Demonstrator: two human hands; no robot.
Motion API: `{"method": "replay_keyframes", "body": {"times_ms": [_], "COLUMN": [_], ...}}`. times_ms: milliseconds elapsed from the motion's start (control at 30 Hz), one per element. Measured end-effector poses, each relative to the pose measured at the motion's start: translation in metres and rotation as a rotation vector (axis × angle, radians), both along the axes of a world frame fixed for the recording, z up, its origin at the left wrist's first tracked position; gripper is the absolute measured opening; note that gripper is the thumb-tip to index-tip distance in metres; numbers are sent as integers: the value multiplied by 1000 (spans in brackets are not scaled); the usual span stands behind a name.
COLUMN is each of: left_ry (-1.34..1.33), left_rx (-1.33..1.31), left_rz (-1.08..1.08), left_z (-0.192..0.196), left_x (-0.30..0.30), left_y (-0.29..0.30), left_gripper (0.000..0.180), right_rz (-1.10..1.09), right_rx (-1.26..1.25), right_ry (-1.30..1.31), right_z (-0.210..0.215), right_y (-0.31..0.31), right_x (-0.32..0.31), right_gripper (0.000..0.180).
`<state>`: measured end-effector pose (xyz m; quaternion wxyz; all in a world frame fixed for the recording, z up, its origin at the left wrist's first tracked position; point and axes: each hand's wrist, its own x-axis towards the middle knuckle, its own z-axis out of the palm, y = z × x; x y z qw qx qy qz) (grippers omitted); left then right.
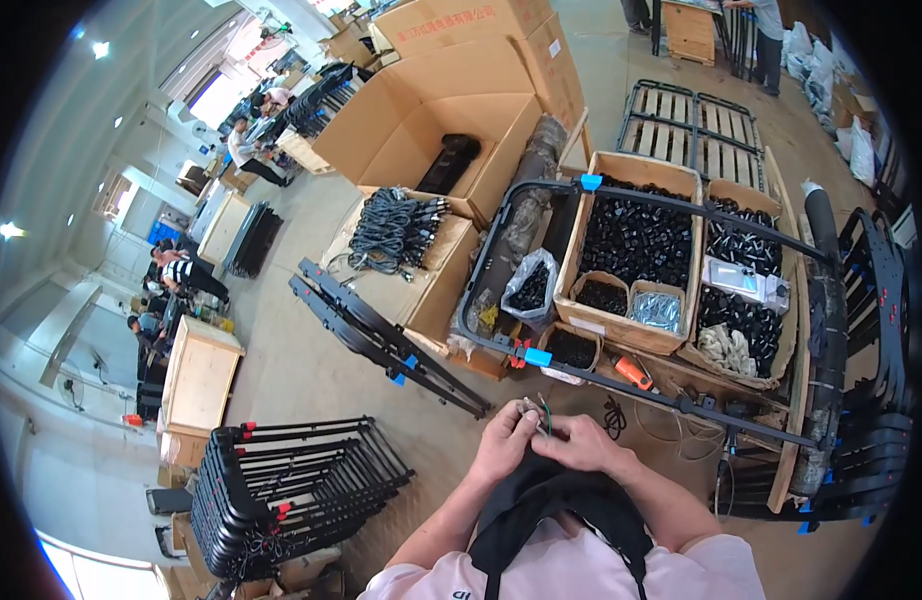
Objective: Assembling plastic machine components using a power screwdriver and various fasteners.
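Note:
In front of my chest, both hands are close together. My left hand (pixel 503 440) is closed in a pinch on a small greyish piece (pixel 527 406), too small to name. Right beside it, my right hand (pixel 581 443) has its fingers closed near a thin green wire (pixel 546 408) that sticks up between the hands. Whether the wire belongs to the greyish piece I cannot tell. Just beyond my hands a black tubular metal frame (pixel 661 398) with blue clips lies across the parts boxes.
A cardboard box of black plastic parts (pixel 636 235) stands ahead, with a smaller box of silver screws (pixel 656 308) in it. Bundled grey cables (pixel 393 230) lie on a carton. An orange tool (pixel 633 372) rests nearby. Stacked black frames (pixel 291 490) stand at left; people work farther back.

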<state>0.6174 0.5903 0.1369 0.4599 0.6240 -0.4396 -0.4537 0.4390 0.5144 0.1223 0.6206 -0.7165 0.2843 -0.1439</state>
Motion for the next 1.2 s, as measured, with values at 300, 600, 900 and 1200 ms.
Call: {"method": "replay_keyframes", "body": {"times_ms": [300, 600, 900, 1200], "left_ry": [83, 596, 461, 584], "left_rx": [86, 195, 335, 372], "left_rz": [212, 328, 156, -70], "left_z": [-25, -67, -109, -144], "left_x": [21, 87, 159, 202], "left_y": [12, -16, -41, -83], "left_gripper": [16, 22, 26, 29], "right_rz": [-71, -344, -435, -640], "right_rx": [580, 758, 701, 788], "right_ry": [-189, -161, -14, -51], "right_z": [-83, -89, -112, -134], "right_y": [18, 16, 10, -2], "right_x": [50, 111, 167, 202], "right_gripper": [34, 34, 37, 37]}}
